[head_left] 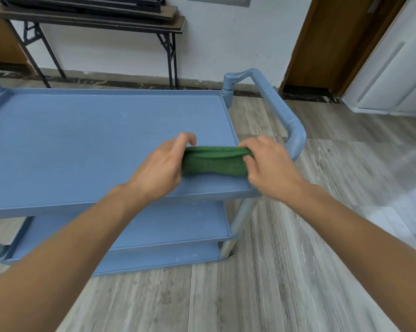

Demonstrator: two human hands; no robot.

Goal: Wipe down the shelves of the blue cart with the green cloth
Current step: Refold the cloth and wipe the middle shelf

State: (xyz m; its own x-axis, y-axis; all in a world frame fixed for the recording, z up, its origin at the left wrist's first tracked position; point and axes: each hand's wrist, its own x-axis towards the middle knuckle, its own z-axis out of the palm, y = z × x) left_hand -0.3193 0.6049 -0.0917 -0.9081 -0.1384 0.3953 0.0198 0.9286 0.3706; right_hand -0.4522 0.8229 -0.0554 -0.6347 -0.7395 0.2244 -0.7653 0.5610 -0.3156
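The blue cart (82, 144) stands in front of me with three shelves; its top shelf fills the left and middle of the view. A folded green cloth (214, 161) is stretched between my hands over the top shelf's near right corner. My left hand (161, 166) pinches the cloth's left end. My right hand (269, 164) grips its right end. Below the top shelf, the middle shelf (178, 224) and the bottom shelf (166, 257) show partly.
The cart's ribbed blue handle (274, 104) curves around the right end, close to my right hand. A dark folding table (101, 20) stands against the white wall behind. A wooden door (333, 44) and a white panel (398, 68) are at right. Grey wood floor surrounds the cart.
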